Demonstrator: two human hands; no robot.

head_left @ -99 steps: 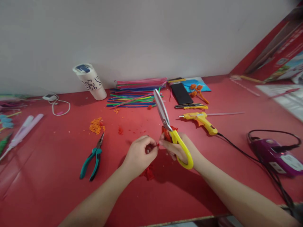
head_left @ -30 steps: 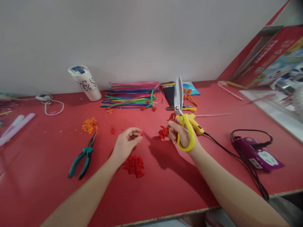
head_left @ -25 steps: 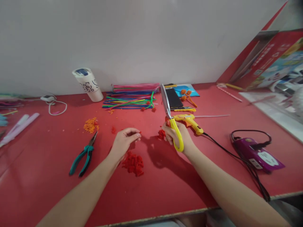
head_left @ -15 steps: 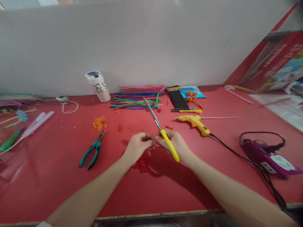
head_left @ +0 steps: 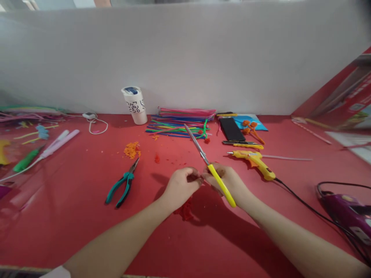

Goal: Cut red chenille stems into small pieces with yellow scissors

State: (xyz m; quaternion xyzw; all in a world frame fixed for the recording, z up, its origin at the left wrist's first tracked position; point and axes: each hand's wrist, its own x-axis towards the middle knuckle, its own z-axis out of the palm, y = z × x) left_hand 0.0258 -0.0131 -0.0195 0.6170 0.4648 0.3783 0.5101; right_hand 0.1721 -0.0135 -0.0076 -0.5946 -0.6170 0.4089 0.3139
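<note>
Scissors [head_left: 222,186] with yellow handles slant across my right hand [head_left: 232,183], their blades pointing away toward the back. That hand's fingers are closed around them, partly hidden behind the handle. My left hand [head_left: 180,187] is closed in a pinch, its fingertips meeting those of the right hand. Whatever sits between the fingertips is too small to make out. Under the left wrist lies a pile of red fuzzy scraps [head_left: 185,211]. Teal-handled needle-nose pliers [head_left: 126,181] rest to the left, beside a heap of orange fuzz clippings [head_left: 132,150].
Coloured pipe cleaners [head_left: 181,122] lie along the back, near a white tumbler [head_left: 135,107]. To the right are a black phone [head_left: 232,129], orange pipe-cleaner flowers [head_left: 249,126], a yellow glue gun [head_left: 255,160] and a purple power strip [head_left: 346,210]. A green-handled tool [head_left: 26,160] lies left.
The camera view has turned a little left, so everything sits farther right in the picture. Both hands stay together at the fingertips, and the scissors remain in the right hand.
</note>
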